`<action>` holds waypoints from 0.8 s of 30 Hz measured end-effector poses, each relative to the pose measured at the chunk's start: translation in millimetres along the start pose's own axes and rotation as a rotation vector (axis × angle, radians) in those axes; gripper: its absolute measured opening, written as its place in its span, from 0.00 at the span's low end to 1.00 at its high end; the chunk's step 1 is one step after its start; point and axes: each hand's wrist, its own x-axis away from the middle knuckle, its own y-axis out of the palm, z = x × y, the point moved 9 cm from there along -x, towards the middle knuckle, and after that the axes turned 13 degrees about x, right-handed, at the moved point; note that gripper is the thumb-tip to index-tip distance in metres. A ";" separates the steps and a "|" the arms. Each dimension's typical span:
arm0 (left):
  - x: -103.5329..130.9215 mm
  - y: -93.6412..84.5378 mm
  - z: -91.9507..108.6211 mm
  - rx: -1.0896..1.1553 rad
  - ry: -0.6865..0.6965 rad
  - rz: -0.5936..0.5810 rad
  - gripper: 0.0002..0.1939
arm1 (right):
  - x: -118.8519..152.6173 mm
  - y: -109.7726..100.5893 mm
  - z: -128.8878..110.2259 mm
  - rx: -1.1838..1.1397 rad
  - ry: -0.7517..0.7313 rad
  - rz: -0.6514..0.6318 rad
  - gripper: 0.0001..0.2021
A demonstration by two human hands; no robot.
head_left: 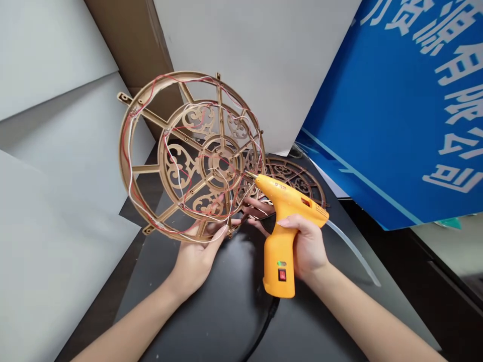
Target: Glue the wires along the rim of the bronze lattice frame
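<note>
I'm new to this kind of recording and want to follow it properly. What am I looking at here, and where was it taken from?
There is no machine arm here: a person works with two bare hands. The one picture comes from a camera worn on the head, looking forward and down. The left hand holds a gold-coloured round frame by its lower edge, tilted up, with red and white wires running along its rings. The right hand grips a yellow glue gun, its nozzle pointing at the frame; whether they touch is hard to tell. A translucent stick comes out of its back. Behind, a similar second frame lies on the dark surface. Beyond it stands a blue board with white lettering.
</note>
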 end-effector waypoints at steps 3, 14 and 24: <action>3.9 -2.4 -2.9 -0.077 0.001 0.032 0.12 | 2.1 6.1 5.3 -0.071 0.061 -0.031 0.26; 8.7 -8.3 -7.8 -0.207 0.013 0.066 0.12 | 4.5 5.0 10.7 -0.073 0.196 -0.003 0.28; 7.7 -2.7 -15.8 -0.040 -0.062 0.038 0.18 | 1.5 8.8 5.9 -0.226 0.112 -0.119 0.32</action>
